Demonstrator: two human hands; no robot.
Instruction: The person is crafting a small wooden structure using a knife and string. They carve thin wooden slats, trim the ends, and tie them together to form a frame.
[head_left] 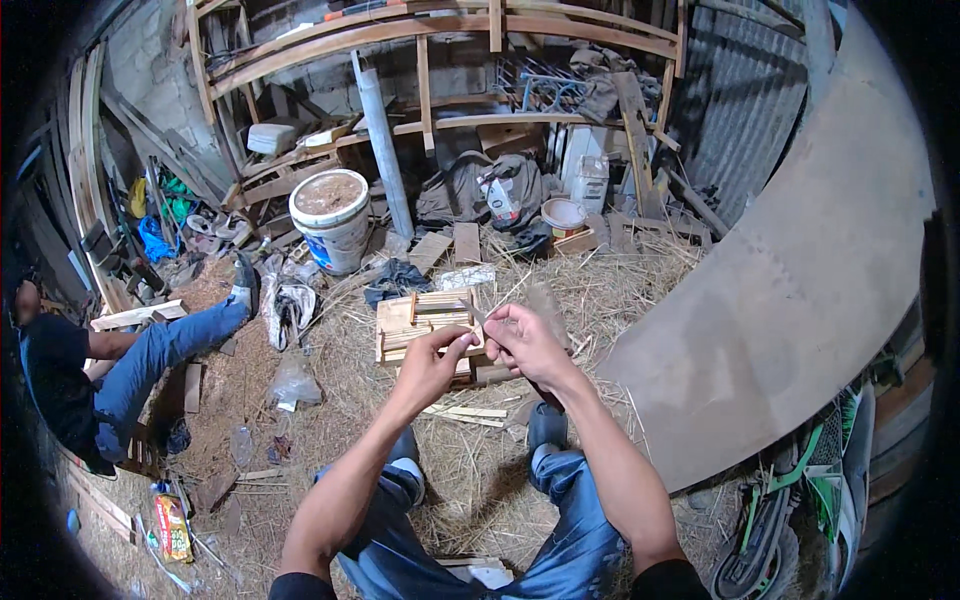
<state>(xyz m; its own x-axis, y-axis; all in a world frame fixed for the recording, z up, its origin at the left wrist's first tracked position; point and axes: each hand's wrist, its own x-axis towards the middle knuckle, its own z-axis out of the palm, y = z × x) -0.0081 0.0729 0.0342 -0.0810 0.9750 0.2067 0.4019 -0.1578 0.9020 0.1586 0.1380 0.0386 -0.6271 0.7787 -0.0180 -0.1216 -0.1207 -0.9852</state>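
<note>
My right hand (528,345) is pinching a slim grey sliver (474,310), blade-like, between thumb and fingers. My left hand (430,368) is hanging just beside it, thumb and forefinger narrowing to a pinch; whether they are gripping anything I cannot tell. The sliver is pointing up and leftward from the right fingertips, its long axis slanting away from me. Beyond and beneath both hands a slatted wooden frame (394,314) is sitting on the straw, its thin slats running left to right, rising slightly rightward. Progress, my judgement: several slats are already lying in rows; what remains undone is not showing. Nearer me, below the hands, loose wood strips (465,413) are resting on the straw. Farther out, up-left of the left hand, a white bucket (335,245) is standing.
</note>
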